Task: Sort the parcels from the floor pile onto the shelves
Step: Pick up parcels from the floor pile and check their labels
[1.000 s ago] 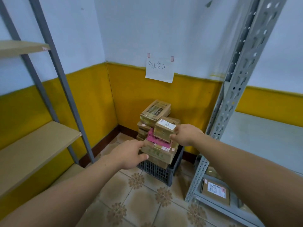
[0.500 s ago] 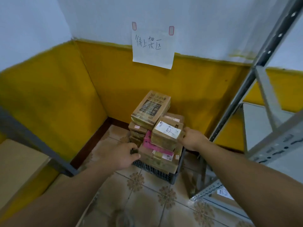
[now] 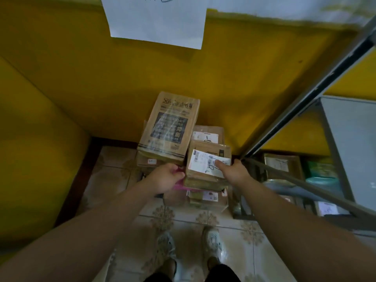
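Note:
A pile of cardboard parcels stands in the yellow corner. On its front sits a small brown box with a white label. My right hand grips that box at its right side, thumb on the label. My left hand holds the box's left edge, over a pink parcel beneath it. A larger printed box lies on the pile's left, and another labelled box sits behind. Lower parcels are partly hidden.
A grey metal shelf upright slants down on the right, with a shelf board beyond it and boxes on the bottom shelf. A white paper sign hangs on the wall. My shoes stand on the tiled floor.
The view has moved closer and tilted down over the pile. My left hand rose from the crate's edge to the small box's left side. My right hand's thumb now lies on the label.

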`<state>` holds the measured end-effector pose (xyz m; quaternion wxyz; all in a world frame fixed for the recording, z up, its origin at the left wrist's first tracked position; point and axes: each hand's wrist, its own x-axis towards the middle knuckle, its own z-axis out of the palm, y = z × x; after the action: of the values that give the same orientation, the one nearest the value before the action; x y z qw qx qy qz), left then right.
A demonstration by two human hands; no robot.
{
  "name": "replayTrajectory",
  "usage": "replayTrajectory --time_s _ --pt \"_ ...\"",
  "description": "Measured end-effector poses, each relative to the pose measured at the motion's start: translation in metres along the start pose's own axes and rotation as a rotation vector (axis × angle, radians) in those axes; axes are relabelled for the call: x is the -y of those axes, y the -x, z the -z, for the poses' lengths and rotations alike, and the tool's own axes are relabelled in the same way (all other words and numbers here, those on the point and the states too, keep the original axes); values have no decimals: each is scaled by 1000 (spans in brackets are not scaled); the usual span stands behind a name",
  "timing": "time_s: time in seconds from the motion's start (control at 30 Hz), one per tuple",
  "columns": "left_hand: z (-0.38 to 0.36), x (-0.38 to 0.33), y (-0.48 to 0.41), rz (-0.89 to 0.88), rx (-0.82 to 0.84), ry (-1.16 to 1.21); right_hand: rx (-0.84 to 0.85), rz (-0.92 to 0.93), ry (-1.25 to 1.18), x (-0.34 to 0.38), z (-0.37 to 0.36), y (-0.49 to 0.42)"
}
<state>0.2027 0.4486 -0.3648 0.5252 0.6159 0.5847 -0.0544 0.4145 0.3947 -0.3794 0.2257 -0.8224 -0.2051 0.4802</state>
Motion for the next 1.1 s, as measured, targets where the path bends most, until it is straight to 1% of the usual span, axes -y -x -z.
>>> replayTrajectory --time_s 0.1,0.2,0.33,0.43,0.6,0.7,0.77,0.87,0.93,1.0,1.1 --pt "-7 -3 -22 39 51 94 -12 -34 -105 -8 -6 -19" --pt "-11 -2 -32 71 72 155 27 -24 -177 -13 -7 -30" --pt "-15 -7 -29 63 144 128 36 0 -229 -17 -5 -34" --pt "-20 -17 -23 56 133 170 14 5 -232 -22 -1 -32" --pt "-29 -31 -20 31 136 225 28 -9 -403 -23 19 -37" --pt "-31 -39 -19 10 102 266 29 36 -359 -20 35 -37" --pt "-30 -44 -17 -17 81 264 -3 81 -335 -14 46 -31" --pt "-20 -57 -14 -55 22 280 -58 139 -383 -3 60 -23" --pt "-10 -71 -14 -55 14 393 -56 191 -415 9 65 -16" --pt "1 -86 -12 -22 41 524 -26 238 -422 27 63 -8" --pt "19 -93 -10 -32 23 604 19 319 -408 55 53 5"
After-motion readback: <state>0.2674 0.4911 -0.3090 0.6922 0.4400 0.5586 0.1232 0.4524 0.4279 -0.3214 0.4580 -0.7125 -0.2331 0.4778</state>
